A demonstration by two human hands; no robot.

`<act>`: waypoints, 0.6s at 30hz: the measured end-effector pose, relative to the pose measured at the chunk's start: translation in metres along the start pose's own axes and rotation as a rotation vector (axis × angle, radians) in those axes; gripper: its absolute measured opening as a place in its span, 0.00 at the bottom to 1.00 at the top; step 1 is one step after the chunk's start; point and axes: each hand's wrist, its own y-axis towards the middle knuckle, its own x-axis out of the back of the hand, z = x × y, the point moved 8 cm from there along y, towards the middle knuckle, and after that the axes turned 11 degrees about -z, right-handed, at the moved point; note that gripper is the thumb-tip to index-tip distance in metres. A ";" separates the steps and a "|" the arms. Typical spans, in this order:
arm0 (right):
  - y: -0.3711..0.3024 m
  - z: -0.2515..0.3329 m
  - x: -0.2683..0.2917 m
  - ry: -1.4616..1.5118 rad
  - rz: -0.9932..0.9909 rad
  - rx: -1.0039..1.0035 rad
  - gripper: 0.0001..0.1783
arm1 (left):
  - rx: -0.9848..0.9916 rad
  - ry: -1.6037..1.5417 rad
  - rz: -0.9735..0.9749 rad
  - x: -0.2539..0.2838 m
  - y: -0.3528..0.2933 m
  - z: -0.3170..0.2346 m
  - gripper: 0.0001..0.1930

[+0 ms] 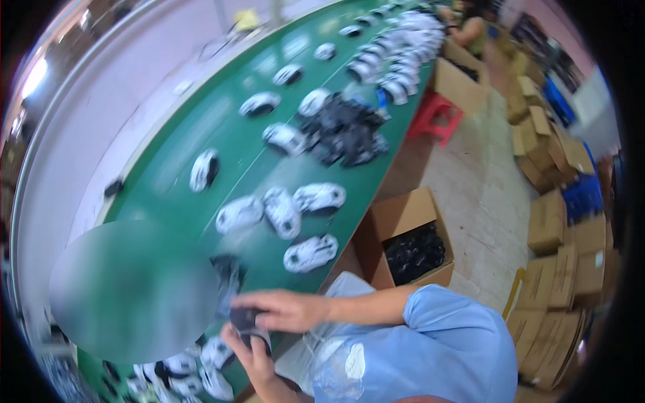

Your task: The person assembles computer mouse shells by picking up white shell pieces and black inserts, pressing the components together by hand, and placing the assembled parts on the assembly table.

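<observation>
My right hand reaches in from the right and closes over the top of a small dark grey piece with a pale edge. From below, my left hand grips the same piece with its thumb along it. Motion blur hides the piece's exact kind. Just beyond my hands lies a crumpled dark piece on the green table. Several white-and-black, shoe-like pieces lie close by, one of them a white piece. More such pieces are crowded beside my left hand.
A heap of black pieces sits farther up the table, before rows of white pieces. An open carton holding black items stands by the table edge. Beyond are a red stool, stacked cartons and another person.
</observation>
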 end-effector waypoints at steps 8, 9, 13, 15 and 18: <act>0.016 0.006 -0.001 -0.575 -0.058 0.317 0.35 | 0.049 -0.480 -0.184 -0.054 0.029 -0.006 0.48; 0.019 0.000 0.002 -0.550 -0.061 0.338 0.35 | 0.074 -0.450 -0.186 -0.059 0.031 -0.014 0.56; 0.015 -0.008 -0.004 -0.434 -0.131 0.320 0.33 | -0.067 -0.407 -0.221 -0.040 0.022 -0.003 0.54; 0.013 -0.010 -0.002 -0.399 -0.189 0.311 0.31 | -0.172 -0.364 -0.208 -0.034 0.021 -0.008 0.50; 0.011 -0.011 -0.005 -0.326 -0.186 0.320 0.29 | -0.165 -0.467 -0.241 -0.035 0.025 -0.015 0.49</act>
